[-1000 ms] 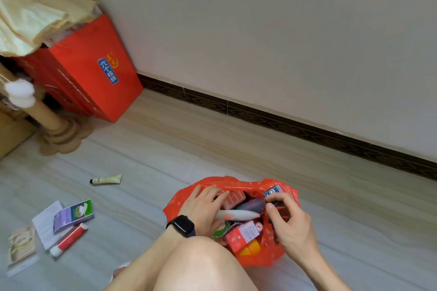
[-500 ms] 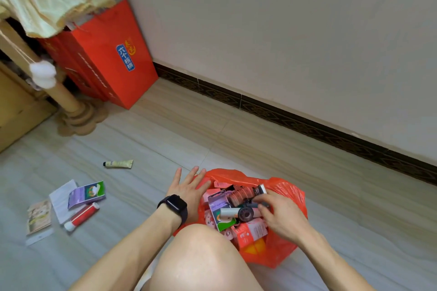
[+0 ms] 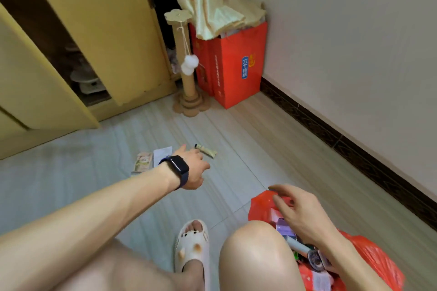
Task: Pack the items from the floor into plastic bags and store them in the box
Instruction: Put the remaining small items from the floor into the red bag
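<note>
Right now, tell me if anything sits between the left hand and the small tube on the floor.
Nothing visible does. The left hand is right beside the small tube, with only bare floor around them; the papers lie to its left, off that path.

left hand (image 3: 192, 169) far forward, palm down; right hand (image 3: 299, 211) nearer, slack, empty

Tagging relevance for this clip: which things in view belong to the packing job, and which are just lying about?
Job: red plastic bag with packed items; cream tube, white paper and printed packet on the floor; left hand stretched toward them; right hand over the bag.
Bystanders: scratching post, red paper bags, yellow cabinet, draped cloth, slipper.
</note>
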The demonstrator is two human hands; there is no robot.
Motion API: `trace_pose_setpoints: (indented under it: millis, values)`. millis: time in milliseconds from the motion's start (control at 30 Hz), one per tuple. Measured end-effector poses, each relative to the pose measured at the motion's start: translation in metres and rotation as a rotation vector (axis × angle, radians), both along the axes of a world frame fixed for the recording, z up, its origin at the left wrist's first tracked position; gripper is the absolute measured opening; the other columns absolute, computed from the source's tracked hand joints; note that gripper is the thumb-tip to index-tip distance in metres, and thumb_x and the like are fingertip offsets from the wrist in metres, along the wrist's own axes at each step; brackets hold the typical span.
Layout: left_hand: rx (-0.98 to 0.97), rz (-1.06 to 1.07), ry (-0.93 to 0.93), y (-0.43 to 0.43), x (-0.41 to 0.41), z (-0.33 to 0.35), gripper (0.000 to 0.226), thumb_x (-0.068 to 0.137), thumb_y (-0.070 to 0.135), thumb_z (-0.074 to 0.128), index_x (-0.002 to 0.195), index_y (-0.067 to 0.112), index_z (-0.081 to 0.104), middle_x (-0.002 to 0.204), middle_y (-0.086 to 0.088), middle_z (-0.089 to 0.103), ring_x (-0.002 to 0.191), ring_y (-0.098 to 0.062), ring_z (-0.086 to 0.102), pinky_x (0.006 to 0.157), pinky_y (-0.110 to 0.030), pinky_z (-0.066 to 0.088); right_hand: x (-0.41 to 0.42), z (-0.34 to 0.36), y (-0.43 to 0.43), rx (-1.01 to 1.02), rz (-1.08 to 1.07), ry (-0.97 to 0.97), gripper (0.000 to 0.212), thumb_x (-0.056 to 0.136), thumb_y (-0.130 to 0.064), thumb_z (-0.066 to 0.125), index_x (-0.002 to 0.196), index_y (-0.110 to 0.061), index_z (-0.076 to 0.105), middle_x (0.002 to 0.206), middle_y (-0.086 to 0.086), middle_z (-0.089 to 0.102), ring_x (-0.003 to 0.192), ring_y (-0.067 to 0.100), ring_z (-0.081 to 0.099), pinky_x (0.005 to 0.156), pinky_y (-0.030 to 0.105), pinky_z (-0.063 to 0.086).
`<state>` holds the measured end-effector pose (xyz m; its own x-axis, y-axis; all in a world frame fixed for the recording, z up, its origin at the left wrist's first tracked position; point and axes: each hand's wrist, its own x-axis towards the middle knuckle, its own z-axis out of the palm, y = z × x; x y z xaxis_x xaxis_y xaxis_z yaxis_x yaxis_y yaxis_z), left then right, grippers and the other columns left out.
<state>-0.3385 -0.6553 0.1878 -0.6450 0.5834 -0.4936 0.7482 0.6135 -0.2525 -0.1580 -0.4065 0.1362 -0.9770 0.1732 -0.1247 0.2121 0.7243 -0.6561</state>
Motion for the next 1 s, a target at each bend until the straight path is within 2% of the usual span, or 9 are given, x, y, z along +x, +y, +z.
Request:
trace_pose_setpoints:
  millis: [133, 233, 367, 500, 600, 667, 833, 900, 1000]
  values:
    - [0.037, 0.245, 0.028, -0.088, -0.028, -0.003, 0.055, 0.092, 0.059, 0.039, 0.14, 0.032, 0.044, 0.141, -0.001, 0.048, 0.133, -0.022, 0.041, 0.103, -0.04, 0.033, -0.075, 0.041, -0.04, -0.024, 0.118, 0.113, 0.03, 0.097, -0.035, 0.055, 0.126, -0.033, 0.058, 0.124, -0.019, 0.064, 0.111, 0.0, 0.059, 0.096, 0.031, 0.049]
    - [0.057, 0.456, -0.009, -0.14, -0.042, -0.033, 0.062, 0.09, 0.056, 0.045, 0.147, 0.033, 0.034, 0.153, -0.002, 0.034, 0.14, -0.024, 0.032, 0.109, -0.045, 0.03, -0.125, 0.044, -0.072, 0.053, 0.251, 0.051, 0.04, 0.097, -0.042, 0.055, 0.134, -0.03, 0.05, 0.133, -0.01, 0.059, 0.12, 0.009, 0.055, 0.101, 0.033, 0.045]
    - [0.066, 0.641, -0.082, -0.178, -0.051, -0.1, 0.072, 0.085, 0.055, 0.05, 0.15, 0.035, 0.025, 0.161, -0.005, 0.014, 0.145, -0.029, 0.017, 0.112, -0.049, 0.024, -0.188, 0.005, -0.102, 0.213, 0.428, -0.191, 0.051, 0.095, -0.052, 0.052, 0.14, -0.029, 0.045, 0.148, 0.001, 0.045, 0.13, 0.022, 0.047, 0.106, 0.034, 0.039]
    - [0.071, 0.734, -0.227, -0.182, -0.06, -0.173, 0.078, 0.084, 0.058, 0.05, 0.152, 0.038, 0.017, 0.163, -0.004, 0.002, 0.147, -0.036, 0.008, 0.116, -0.053, 0.014, -0.242, -0.071, -0.12, 0.44, 0.574, -0.554, 0.064, 0.092, -0.062, 0.05, 0.148, -0.036, 0.035, 0.161, 0.005, 0.021, 0.137, 0.032, 0.039, 0.109, 0.044, 0.039]
    - [0.097, 0.72, -0.268, -0.168, -0.079, -0.223, 0.081, 0.085, 0.057, 0.051, 0.153, 0.036, 0.013, 0.163, -0.003, -0.006, 0.146, -0.042, 0.006, 0.116, -0.053, 0.015, -0.289, -0.129, -0.129, 0.611, 0.627, -0.685, 0.075, 0.086, -0.069, 0.051, 0.151, -0.039, 0.027, 0.159, 0.007, 0.021, 0.134, 0.036, 0.036, 0.102, 0.049, 0.043]
    - [0.152, 0.708, -0.226, -0.157, -0.096, -0.248, 0.084, 0.084, 0.057, 0.054, 0.153, 0.036, 0.011, 0.162, -0.003, -0.012, 0.145, -0.046, 0.006, 0.116, -0.051, 0.018, -0.322, -0.159, -0.137, 0.641, 0.597, -0.66, 0.085, 0.079, -0.077, 0.053, 0.151, -0.045, 0.022, 0.158, 0.006, 0.018, 0.135, 0.038, 0.032, 0.103, 0.054, 0.04]
    - [0.252, 0.644, -0.095, -0.142, -0.134, -0.302, 0.088, 0.086, 0.066, 0.048, 0.152, 0.04, -0.004, 0.162, -0.005, -0.013, 0.142, -0.047, 0.01, 0.114, -0.052, 0.025, -0.365, -0.236, -0.171, 0.521, 0.508, -0.548, 0.107, 0.054, -0.102, 0.036, 0.148, -0.058, 0.005, 0.164, 0.004, -0.014, 0.147, 0.045, -0.001, 0.11, 0.069, 0.018]
    - [0.34, 0.63, -0.02, -0.142, -0.142, -0.32, 0.075, 0.09, 0.066, 0.043, 0.152, 0.044, 0.008, 0.163, -0.004, -0.005, 0.141, -0.046, 0.017, 0.11, -0.051, 0.031, -0.36, -0.26, -0.187, 0.462, 0.425, -0.393, 0.097, 0.06, -0.099, 0.029, 0.146, -0.054, 0.018, 0.163, 0.007, 0.0, 0.147, 0.046, -0.001, 0.108, 0.071, 0.018]
    - [0.512, 0.578, 0.151, -0.142, -0.142, -0.334, 0.045, 0.095, 0.048, 0.052, 0.139, 0.037, 0.049, 0.159, -0.006, 0.027, 0.122, -0.047, 0.043, 0.094, -0.053, 0.047, -0.35, -0.28, -0.209, 0.438, 0.325, -0.21, 0.072, 0.081, -0.08, 0.04, 0.14, -0.038, 0.037, 0.156, 0.011, 0.022, 0.146, 0.043, 0.011, 0.106, 0.072, 0.018]
